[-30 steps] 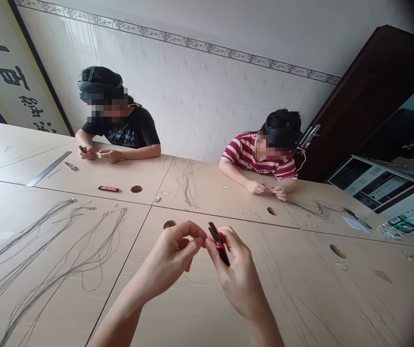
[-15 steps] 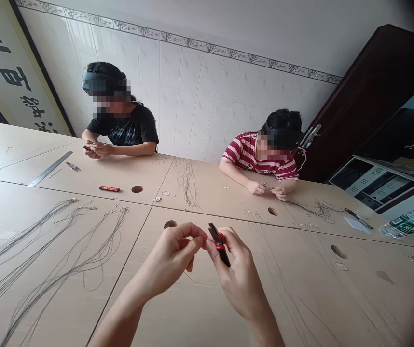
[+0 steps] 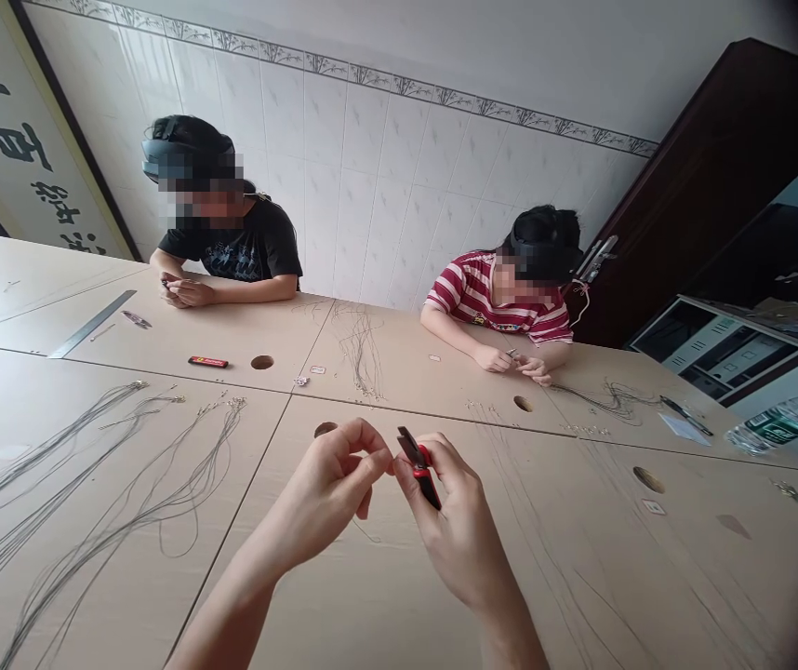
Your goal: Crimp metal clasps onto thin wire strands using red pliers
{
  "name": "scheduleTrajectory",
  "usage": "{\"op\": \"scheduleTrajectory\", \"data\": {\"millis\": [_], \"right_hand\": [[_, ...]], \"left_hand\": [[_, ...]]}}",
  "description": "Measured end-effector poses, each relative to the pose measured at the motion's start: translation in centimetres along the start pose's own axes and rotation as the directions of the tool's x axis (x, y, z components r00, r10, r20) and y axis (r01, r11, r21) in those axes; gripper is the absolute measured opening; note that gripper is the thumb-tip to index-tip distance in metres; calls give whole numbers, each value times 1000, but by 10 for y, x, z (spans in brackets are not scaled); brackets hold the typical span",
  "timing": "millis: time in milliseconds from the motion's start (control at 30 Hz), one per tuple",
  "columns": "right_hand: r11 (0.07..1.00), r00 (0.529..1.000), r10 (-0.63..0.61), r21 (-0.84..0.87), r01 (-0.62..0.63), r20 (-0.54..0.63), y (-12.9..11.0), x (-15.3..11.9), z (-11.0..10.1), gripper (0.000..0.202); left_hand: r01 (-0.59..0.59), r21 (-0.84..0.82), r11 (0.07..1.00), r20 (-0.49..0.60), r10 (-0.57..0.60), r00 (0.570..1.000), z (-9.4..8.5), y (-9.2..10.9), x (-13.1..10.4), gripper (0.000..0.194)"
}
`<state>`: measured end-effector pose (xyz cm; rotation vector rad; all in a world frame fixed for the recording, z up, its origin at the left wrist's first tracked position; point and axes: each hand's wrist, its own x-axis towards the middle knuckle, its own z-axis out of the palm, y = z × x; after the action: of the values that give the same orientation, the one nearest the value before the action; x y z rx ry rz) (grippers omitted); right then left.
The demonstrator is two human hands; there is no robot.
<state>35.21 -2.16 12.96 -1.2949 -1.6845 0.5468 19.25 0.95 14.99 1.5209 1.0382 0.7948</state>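
Above the near tabletop, my left hand [image 3: 336, 489] is closed in a pinch, thumb against forefinger. A thin dark cord [image 3: 368, 533] shows just beneath it and seems to run up into the fingers; the pinched end is too small to make out. My right hand [image 3: 451, 502] wraps round small pliers [image 3: 414, 458] with red and black handles, their dark jaws pointing up and slightly apart. The fingertips of both hands meet beside the pliers. Whether the right thumb and finger also pinch a small part is hidden.
Bundles of thin cords [image 3: 154, 502] with metal ends lie at left. More cords [image 3: 361, 358] lie beyond my hands. A steel ruler [image 3: 94, 324], a red-black cutter-like item [image 3: 207, 362] and a water bottle [image 3: 782, 421] are on the table. Two people sit opposite, working with their hands.
My hands keep nearly the same pose, and the plier jaws look a little wider apart. The whole view has shifted slightly. Across the table, the left person's hands have drawn closer together.
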Motion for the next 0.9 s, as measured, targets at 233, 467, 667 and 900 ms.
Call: {"op": "scheduleTrajectory", "data": {"millis": [233,467,667,900], "right_hand": [[1000,1000,-9,-28,8,-3,-1,1,-2,13],[999,1000,-8,-49,9,24,1,-1,-1,8],[997,1000,-22,-69,23,17,0,0,-1,9],[1000,1000,9,-23,-9,13,-3,0,-1,10]], "left_hand": [[56,19,998,-32,-56,998,1,4,1,30],[27,21,999,-24,-26,999,2,4,0,27],[-12,19,1000,-9,12,1000,3,-1,2,25],[15,10,1000,-68,-15,998,3,-4,4,27]]}}
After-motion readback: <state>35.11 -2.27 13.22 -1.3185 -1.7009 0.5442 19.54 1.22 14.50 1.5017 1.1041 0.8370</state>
